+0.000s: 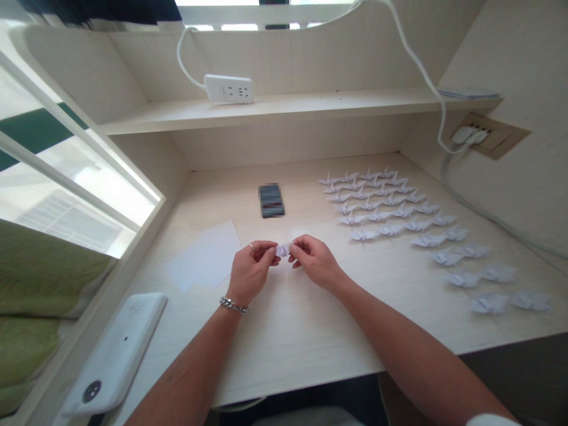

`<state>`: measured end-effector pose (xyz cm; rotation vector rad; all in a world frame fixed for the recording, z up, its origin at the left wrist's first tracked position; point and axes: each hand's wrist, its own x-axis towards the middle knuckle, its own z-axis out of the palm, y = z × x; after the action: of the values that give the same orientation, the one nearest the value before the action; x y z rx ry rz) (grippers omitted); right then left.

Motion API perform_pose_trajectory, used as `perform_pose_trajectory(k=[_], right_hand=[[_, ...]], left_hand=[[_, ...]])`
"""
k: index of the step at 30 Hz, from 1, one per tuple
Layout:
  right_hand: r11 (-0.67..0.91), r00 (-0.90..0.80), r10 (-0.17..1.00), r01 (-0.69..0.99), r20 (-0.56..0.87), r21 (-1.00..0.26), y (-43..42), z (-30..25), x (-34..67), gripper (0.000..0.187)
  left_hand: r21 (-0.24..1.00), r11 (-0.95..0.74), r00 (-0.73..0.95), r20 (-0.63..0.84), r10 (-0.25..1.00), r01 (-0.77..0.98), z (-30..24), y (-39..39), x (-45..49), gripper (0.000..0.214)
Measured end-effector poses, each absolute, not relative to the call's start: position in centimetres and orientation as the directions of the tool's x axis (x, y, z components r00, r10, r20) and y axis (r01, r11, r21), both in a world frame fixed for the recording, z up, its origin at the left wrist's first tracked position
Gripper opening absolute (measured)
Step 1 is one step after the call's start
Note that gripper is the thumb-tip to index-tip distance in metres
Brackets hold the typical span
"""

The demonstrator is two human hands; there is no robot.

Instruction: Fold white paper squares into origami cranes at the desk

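A small white folded paper crane is pinched between my two hands, just above the desk. My left hand, with a ring and a chain bracelet, grips one end of it between thumb and fingers. The other end is between the thumb and fingers of my right hand. The fingertips cover both ends of the paper. To the right stand rows of white paper cranes, with several more nearer the front edge. Sheets of white paper lie left of my left hand.
A dark, blurred-out rectangular object lies beyond my hands. A white device sits at the desk's left edge. On the shelf is a power strip; its white cable hangs at the right, near the wall socket.
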<state>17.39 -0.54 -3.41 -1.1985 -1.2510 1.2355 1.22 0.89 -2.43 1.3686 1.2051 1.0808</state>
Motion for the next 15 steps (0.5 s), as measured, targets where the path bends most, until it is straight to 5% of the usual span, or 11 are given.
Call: perform_pose_trajectory(k=[5, 10, 13, 15], right_hand=[[0.061, -0.011, 0.998, 0.251, 0.06, -0.966, -0.56, -3.19, 17.95, 0.013], [0.289, -0.155, 0.957, 0.604, 0.247, -0.743, -1.2, -2.62, 18.02, 0.006], [0.309, -0.225, 0.951, 0.637, 0.213, -0.706, -1.23, -2.38, 17.97, 0.015], [0.224, -0.242, 0.965, 0.555, 0.102, -0.801, -1.06, -2.44, 18.07, 0.02]], left_hand=[[0.957, -0.138, 0.11, 0.113, 0.988, 0.254, -2.16, 0.51, 1.32, 0.023], [0.815, -0.318, 0.193, 0.254, 0.948, 0.484, -2.0, -0.05, 1.27, 0.012], [0.834, -0.311, 0.21, 0.239, 0.948, 0.455, -1.97, -0.04, 1.2, 0.011], [0.882, -0.258, 0.209, 0.188, 0.96, 0.394, -1.95, 0.15, 1.12, 0.014]])
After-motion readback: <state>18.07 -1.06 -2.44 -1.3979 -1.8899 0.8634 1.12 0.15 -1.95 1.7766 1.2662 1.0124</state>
